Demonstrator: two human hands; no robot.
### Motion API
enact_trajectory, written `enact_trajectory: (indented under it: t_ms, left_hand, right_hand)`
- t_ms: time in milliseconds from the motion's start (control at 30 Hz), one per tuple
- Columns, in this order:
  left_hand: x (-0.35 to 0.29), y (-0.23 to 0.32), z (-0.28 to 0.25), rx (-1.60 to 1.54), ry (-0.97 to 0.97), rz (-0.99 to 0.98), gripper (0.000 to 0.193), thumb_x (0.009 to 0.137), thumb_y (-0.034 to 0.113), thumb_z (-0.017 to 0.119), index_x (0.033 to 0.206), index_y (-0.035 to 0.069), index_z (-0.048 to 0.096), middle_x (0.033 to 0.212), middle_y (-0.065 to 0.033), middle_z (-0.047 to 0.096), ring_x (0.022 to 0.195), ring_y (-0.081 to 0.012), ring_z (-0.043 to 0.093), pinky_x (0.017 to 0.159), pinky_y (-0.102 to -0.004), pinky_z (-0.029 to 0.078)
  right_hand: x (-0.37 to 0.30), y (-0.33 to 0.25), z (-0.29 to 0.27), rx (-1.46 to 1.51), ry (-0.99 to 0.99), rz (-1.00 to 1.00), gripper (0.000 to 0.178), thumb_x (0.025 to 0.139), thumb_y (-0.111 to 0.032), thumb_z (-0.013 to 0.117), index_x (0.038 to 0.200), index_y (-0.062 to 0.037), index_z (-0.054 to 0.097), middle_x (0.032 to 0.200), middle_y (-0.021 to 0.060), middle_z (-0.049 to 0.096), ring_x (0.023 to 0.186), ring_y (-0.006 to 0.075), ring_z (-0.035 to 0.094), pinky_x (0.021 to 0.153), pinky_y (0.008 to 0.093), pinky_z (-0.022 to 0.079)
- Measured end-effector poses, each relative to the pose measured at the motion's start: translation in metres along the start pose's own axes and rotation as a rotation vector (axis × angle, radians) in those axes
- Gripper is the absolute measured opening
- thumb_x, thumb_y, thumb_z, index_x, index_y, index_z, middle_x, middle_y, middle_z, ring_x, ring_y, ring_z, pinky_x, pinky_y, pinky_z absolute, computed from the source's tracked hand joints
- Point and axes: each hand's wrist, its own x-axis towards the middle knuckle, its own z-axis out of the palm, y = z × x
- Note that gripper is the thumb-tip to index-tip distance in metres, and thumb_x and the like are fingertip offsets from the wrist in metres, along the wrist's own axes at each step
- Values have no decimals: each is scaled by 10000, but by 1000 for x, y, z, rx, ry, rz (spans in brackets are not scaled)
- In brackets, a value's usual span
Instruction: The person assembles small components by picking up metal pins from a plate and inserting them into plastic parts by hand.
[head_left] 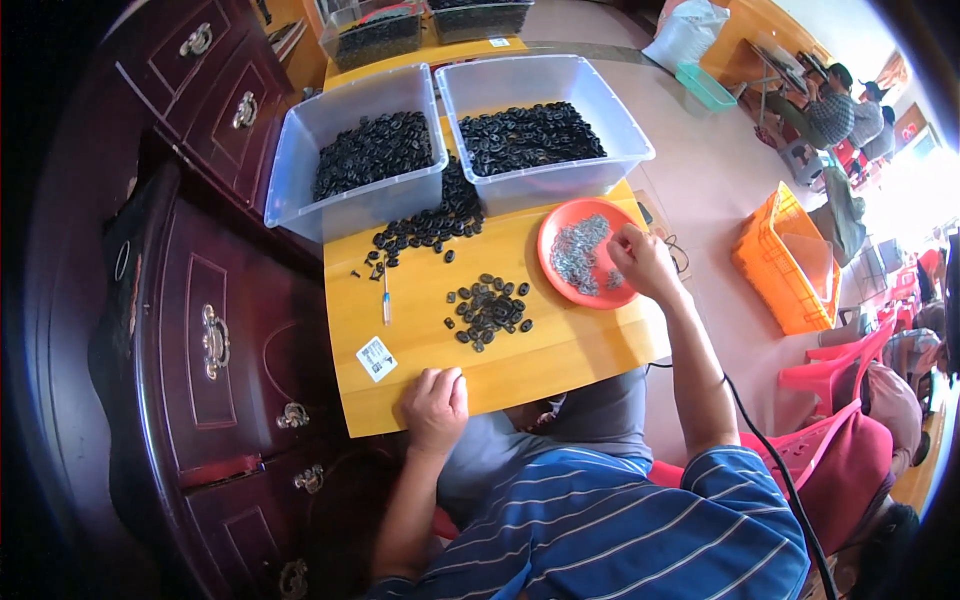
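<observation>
My right hand (pixel 643 259) is over the right side of a round red plate (pixel 547 243). Its fingers are pinched together, and whatever may be between them is too small to make out. Small silvery metal pieces (pixel 577 252) lie heaped in the plate. My left hand (pixel 437 408) rests at the near edge of the yellow table (pixel 400 330), fingers curled, their contents hidden. Between the hands is a loose pile of small black oval parts (pixel 490 312). A thin screwdriver (pixel 386 300) with a pale blue and white handle lies to the left of the pile.
Two clear plastic bins (pixel 610 172) of black parts fill the table's far side, with more parts (pixel 435 222) spilled before them. A white label (pixel 376 358) lies front left. Dark wooden drawers (pixel 205 340) flank the table. An orange crate (pixel 785 262) and seated people are at right.
</observation>
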Motion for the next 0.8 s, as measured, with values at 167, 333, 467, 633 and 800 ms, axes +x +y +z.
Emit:
enact_trajectory:
  t_ms: [167, 333, 467, 633, 800]
  left_hand:
    - [-5, 2, 1, 13, -1, -40, 184, 856, 61, 732, 1038, 67, 708, 905, -92, 665, 756, -294, 659, 650, -410, 529]
    - [-4, 31, -2, -281, -40, -190, 259, 842, -19, 748, 1092, 42, 711, 883, -85, 668, 657, -187, 631, 577, -302, 499]
    - [11, 76, -5, -508, -185, -132, 200, 877, -6, 742, 1074, 21, 719, 897, -93, 688, 711, -158, 652, 622, -263, 516]
    - [13, 93, -11, -603, -268, -100, 113, 890, 1, 744, 1002, -6, 727, 888, -74, 689, 736, -136, 638, 650, -252, 508]
    - [4, 91, -2, -811, -330, -279, 101, 914, 42, 753, 975, -29, 714, 895, -58, 671, 771, -130, 624, 716, -252, 499]
  right_hand:
    - [-52, -46, 3, 648, -30, -60, 112, 1008, -124, 626, 916, -59, 615, 805, -20, 629, 671, 52, 595, 599, 229, 487]
    - [-110, -74, 47, 1064, -267, -67, 58, 982, -70, 660, 942, -43, 627, 806, -41, 614, 717, 35, 564, 655, 228, 481]
    - [-142, -77, 70, 1160, -482, -136, 107, 1004, -56, 668, 1082, -56, 596, 897, -22, 672, 791, 32, 597, 671, 219, 494]
    - [-146, -82, 44, 1098, -698, -91, 186, 963, -172, 752, 1028, -69, 610, 778, -13, 646, 710, 59, 612, 602, 243, 508]
    - [-154, -71, 56, 1256, -656, -130, 182, 941, -143, 754, 986, -61, 597, 722, -8, 632, 634, 68, 592, 547, 244, 449]
